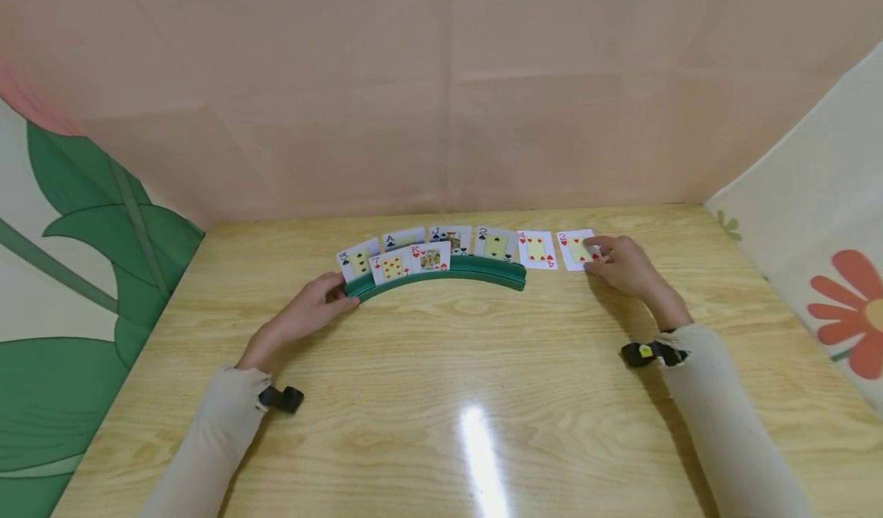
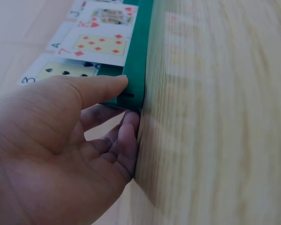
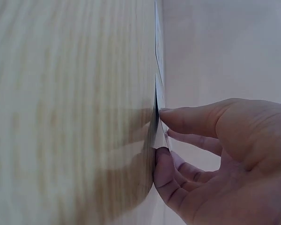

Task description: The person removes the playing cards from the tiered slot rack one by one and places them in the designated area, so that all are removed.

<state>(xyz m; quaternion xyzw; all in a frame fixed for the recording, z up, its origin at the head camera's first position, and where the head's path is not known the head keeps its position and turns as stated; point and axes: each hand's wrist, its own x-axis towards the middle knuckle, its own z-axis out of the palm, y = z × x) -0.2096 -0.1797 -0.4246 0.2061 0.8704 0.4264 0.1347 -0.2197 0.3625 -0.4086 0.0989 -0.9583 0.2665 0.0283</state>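
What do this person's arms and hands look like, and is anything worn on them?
The left hand and right hand wear no gloves. The sleeves are long and pale beige, with a small black device near each cuff; the right one bears a yellow patch. No cables show.

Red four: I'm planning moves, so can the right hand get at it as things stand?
Probably yes: nothing appears to cover the red four, and the right hand is close, though it may need to release the red two first.

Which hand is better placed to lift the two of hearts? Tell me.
Probably the right hand: it pinches the edge of the two of hearts, while the left hand holds the left end of the green card holder.
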